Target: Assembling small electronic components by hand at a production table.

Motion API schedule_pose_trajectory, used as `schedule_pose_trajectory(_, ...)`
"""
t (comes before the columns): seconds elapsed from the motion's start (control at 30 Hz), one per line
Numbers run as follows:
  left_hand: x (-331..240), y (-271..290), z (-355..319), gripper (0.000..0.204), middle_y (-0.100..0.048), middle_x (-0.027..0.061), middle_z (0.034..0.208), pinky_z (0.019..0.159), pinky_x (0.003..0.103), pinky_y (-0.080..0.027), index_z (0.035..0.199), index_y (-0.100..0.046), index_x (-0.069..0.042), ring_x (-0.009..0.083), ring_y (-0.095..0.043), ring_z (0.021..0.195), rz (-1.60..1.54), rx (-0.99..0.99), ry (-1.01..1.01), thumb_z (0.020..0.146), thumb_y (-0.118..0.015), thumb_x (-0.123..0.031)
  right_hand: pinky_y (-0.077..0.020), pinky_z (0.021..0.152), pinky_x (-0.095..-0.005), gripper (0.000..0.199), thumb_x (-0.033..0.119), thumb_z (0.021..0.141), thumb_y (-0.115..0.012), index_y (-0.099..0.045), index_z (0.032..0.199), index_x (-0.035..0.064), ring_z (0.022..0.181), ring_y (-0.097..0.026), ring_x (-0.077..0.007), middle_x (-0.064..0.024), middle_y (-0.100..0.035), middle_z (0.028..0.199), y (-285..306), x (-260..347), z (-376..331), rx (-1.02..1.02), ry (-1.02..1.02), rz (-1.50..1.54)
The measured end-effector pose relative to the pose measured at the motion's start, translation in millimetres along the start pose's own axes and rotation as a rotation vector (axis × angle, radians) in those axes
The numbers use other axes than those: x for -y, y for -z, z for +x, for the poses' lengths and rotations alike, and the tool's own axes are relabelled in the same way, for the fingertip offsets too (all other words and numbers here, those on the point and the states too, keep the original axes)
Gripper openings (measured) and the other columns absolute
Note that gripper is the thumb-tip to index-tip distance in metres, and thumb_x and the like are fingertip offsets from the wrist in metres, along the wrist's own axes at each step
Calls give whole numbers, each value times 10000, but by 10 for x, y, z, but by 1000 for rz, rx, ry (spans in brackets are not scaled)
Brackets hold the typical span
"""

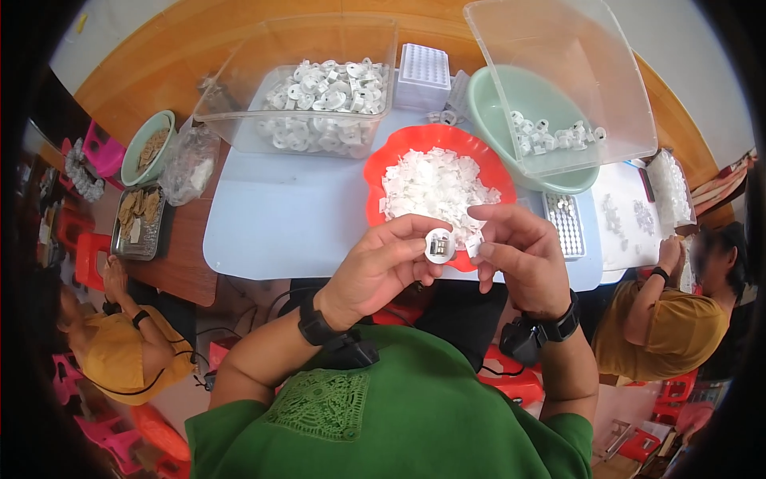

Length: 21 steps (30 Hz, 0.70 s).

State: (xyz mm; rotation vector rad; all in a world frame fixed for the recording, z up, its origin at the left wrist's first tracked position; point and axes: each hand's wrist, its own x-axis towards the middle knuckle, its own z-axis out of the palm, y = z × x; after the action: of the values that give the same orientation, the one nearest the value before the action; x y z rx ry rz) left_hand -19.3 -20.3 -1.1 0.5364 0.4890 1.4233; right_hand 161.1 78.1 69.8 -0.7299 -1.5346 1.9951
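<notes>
**Two hands on one small white part**

Two hands meet near me in the head view, just in front of the orange bowl. My left hand pinches a small round white part between thumb and fingertips, closed on its rim, with a grey metal piece showing in its middle. My right hand has its fingers curled close beside the part, and a small white piece sits at its fingertips; I cannot tell if they really grip it. I judge the part to be light, stiff plastic and a little slippery, so the rim is the good place to hold it.

Farther away stand a clear tub of similar white parts on the left, a green basin on the right, and a white tray between them.
</notes>
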Motion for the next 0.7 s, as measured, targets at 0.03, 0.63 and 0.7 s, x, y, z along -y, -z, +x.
schedule_pose_trajectory(0.03, 3, -4, 0, 336, -614, 130, 1025, 714, 277, -514, 1231, -491, 35, 163, -608, 826, 4, -2, 2, 941, -495, -135, -512, 482, -231, 208, -53, 815, -612, -615, 1022, -41, 608, -619, -118, -73, -632, 777, 20, -26, -9, 0, 1, 5)
schedule_pose_trajectory(0.63, 39, 50, -19, 316, -618, 92, 1042, 739, 266, -499, 1225, -502, 23, 130, -596, 845, 22, 7, 18, 962, -482, -149, -550, 555, -256, 231, -64, 832, -584, -558, 1060, -45, 689, -679, -182, -125, -669, 802, 95, -275, -54, 30, 151, 21)
schedule_pose_trajectory(0.7, 34, 46, -17, 315, -616, 78, 1013, 725, 262, -499, 1223, -504, 28, 125, -597, 835, 29, 7, 44, 959, -485, -142, -568, 613, -265, 255, -102, 811, -592, -565, 1058, -50, 764, -692, -200, -126, -665, 817, 21, -202, -85, 47, 219, -33)
